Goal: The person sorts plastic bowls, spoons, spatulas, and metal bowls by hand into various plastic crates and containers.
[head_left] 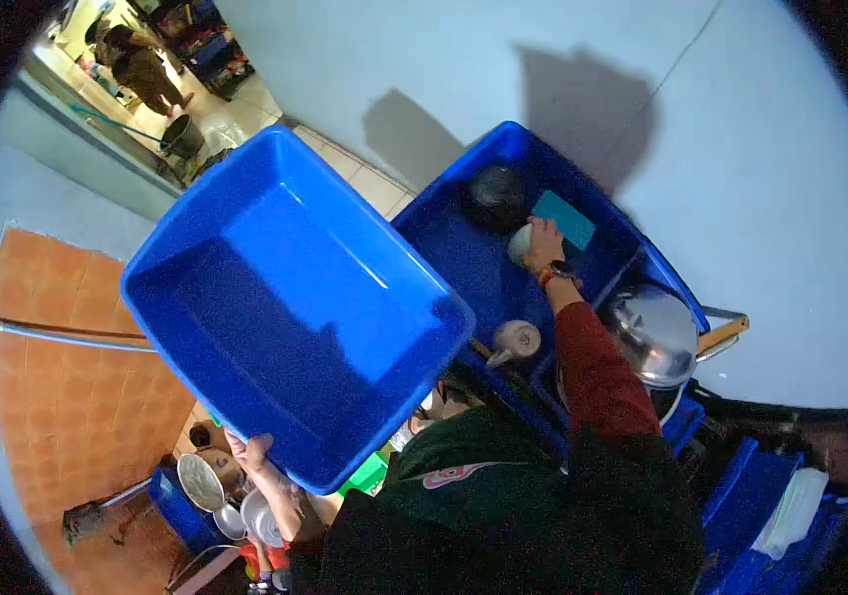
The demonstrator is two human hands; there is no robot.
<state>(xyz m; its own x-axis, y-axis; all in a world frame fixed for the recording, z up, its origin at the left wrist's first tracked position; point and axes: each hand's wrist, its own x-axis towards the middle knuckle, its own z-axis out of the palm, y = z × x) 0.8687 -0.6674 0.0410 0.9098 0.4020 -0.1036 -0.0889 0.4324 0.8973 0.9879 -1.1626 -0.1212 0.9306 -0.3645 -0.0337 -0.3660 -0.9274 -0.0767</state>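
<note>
My left hand grips the near rim of a blue tub, which is tilted and holds nothing that shows. Inside a second blue bin to the right, my right hand is closed on a pale rounded item, seemingly a cup or bowl. Beside those fingers lies a teal rectangular item. A dark round object sits near the bin's far corner. Closer to me is an upturned mug.
A shiny metal pot stands right of my forearm. Pans and bowls are at the lower left. A person stands beyond the doorway near a dark bucket. Blue trays with a plastic container lie lower right.
</note>
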